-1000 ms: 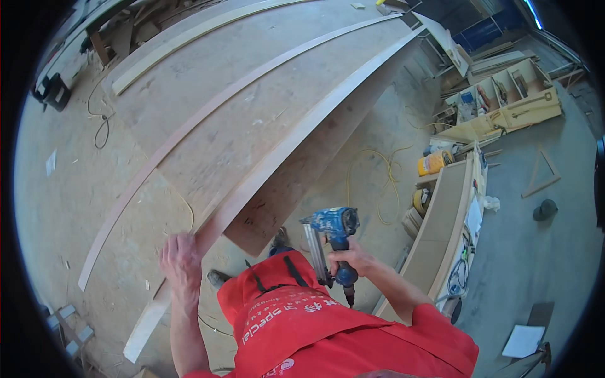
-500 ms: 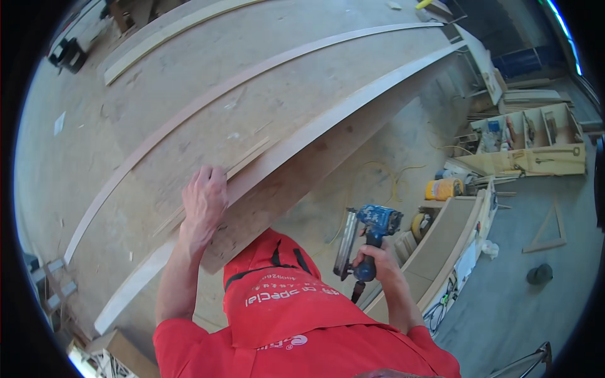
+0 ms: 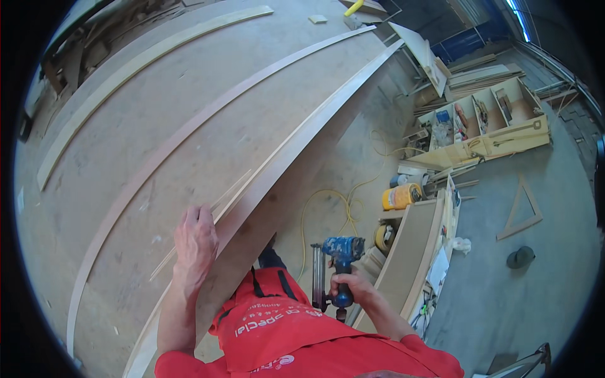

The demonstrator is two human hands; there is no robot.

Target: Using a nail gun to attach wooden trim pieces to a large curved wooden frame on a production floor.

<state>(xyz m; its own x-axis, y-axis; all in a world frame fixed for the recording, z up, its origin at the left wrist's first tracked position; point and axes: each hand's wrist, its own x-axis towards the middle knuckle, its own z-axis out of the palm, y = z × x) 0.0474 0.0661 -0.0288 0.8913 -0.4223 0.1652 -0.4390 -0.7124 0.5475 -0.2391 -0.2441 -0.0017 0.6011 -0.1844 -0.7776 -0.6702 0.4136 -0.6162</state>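
Observation:
My left hand (image 3: 196,242) is closed at the far edge of a long white strip (image 3: 287,145), its fingers curled down on a thin pale wood strip (image 3: 268,165) that runs along that edge. The palm side and thumb are mostly hidden. Two slender wooden sticks (image 3: 232,189) lie on the worktop beside these fingers and pass behind the hand. Held in my right hand (image 3: 353,283) is a blue nail gun (image 3: 343,250), upright in front of my red apron, with its grey magazine on the left. It is apart from the worktop's edge.
Two more long curved strips, one pinkish-white (image 3: 189,126) and one pale wood (image 3: 151,57), lie across the broad worktop (image 3: 208,82). At right stand a compartmented tool box (image 3: 504,142), an orange container (image 3: 400,196) and a curved panel (image 3: 400,264). A yellow hose (image 3: 346,201) trails over the floor.
The view has shifted, so the tool box and curved panel sit farther left. My left hand appears lower, still at the strip's edge. The nail gun remains in my right hand, lower and farther left.

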